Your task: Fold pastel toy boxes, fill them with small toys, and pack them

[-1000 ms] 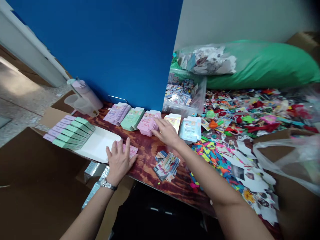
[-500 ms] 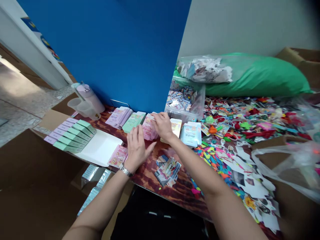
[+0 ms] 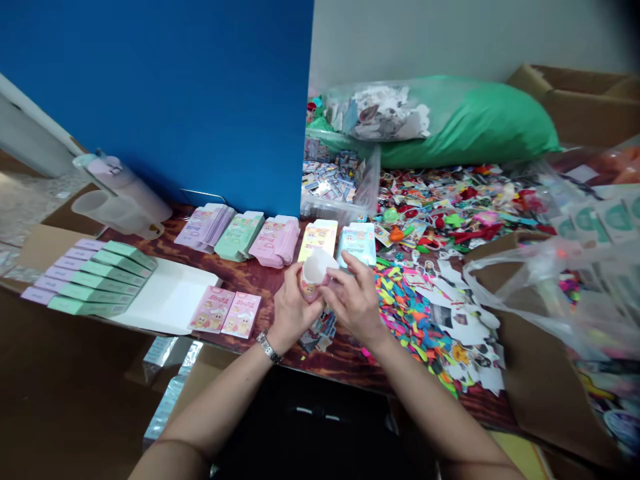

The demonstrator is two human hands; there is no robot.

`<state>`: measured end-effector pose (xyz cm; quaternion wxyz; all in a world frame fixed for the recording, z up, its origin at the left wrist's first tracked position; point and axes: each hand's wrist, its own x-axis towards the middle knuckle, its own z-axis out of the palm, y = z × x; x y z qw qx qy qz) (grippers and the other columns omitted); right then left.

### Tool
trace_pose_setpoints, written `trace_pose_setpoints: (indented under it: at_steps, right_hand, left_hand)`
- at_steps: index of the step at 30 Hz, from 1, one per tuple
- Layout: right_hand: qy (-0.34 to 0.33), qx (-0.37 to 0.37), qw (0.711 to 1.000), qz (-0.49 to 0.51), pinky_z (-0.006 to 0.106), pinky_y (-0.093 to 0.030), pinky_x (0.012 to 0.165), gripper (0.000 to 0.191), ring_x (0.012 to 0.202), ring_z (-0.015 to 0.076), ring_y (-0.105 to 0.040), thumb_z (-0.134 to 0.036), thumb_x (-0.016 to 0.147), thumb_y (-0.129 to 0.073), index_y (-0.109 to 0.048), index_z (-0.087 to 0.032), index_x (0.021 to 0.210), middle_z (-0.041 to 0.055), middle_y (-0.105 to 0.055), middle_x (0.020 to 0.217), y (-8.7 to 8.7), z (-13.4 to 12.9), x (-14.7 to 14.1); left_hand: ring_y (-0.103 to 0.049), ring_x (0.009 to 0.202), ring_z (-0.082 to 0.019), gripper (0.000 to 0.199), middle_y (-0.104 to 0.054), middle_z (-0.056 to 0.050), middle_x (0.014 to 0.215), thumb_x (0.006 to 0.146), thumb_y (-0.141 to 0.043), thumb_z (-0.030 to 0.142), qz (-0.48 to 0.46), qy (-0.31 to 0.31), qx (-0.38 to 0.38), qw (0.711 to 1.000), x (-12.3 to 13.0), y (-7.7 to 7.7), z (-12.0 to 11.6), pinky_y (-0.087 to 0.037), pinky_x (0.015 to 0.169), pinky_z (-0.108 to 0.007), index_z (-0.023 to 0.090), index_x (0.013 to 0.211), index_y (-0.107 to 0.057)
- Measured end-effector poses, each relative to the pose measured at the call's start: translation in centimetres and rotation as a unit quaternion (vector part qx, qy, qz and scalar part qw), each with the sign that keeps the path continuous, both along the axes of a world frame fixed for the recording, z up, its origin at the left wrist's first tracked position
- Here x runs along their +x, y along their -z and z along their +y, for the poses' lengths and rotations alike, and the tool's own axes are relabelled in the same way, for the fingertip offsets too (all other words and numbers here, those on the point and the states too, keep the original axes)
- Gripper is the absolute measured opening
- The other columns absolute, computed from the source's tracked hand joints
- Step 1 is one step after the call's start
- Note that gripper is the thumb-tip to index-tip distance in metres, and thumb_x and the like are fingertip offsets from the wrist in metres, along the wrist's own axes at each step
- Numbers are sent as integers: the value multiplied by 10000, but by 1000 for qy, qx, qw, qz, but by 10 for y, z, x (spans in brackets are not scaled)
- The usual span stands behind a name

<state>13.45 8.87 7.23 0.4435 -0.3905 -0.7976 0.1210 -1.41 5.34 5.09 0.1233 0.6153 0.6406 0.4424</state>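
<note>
A pink box, squeezed open with its white inside facing up, is held between both hands. My left hand wraps its fingers round the box's left side. On the right side, my right hand touches the box's edge with thumb and fingers. Beyond the hands lie flat cartons in stacks: purple, green, pink, yellow and blue. Two filled-out pink boxes rest at the white tray's right end. Small cards lie partly hidden under my hands.
The white tray holds rows of purple and green boxes on the left. Behind it stand a bottle and plastic cups. Colourful small pieces cover the right side, beside a cardboard box and a green bag.
Both hands have come together, now with an opened pink box between them. Another pink box stands beside the first one at the tray. The camera view has shifted.
</note>
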Motion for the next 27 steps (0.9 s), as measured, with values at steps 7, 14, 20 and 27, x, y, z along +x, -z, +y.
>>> trace_pose_setpoints:
  at_steps: [7,14,20,27]
  right_hand:
    - [-65,-214,969,109,342,-543,875,316,1036,191,-631,-307,955,-494,-571,-256,1258,76,-622,1212,-3,-15,15]
    - [-84,-376,903,189,276,-560,750,210,843,165,-675,-336,885,-579,-684,-182,982,39,-720,938,-15,-4,13]
    - [-55,-251,965,57,279,-564,775,199,881,167,-683,-222,889,-572,-731,-222,1008,46,-722,985,-20,-8,15]
    - [-63,-95,993,-20,386,-489,1052,427,1203,198,-592,-159,962,-430,-541,-223,1369,61,-612,1313,-5,-32,4]
  left_hand:
    - [-627,992,-213,526,-598,-101,1126,819,-664,325,93,112,59,988,3,5,-1,-530,804,-322,208,1259,-401]
    - [-619,1007,-260,722,-572,-142,1148,842,-631,397,170,104,41,979,8,8,-8,-530,782,-359,163,1403,-241]
    - [-603,942,-267,919,-572,-155,1095,857,-585,418,214,84,-26,973,11,4,-10,-519,711,-338,78,1508,-33]
    - [-553,895,-285,977,-543,-167,1030,863,-522,405,327,54,-48,942,11,0,-9,-490,663,-348,-26,1483,97]
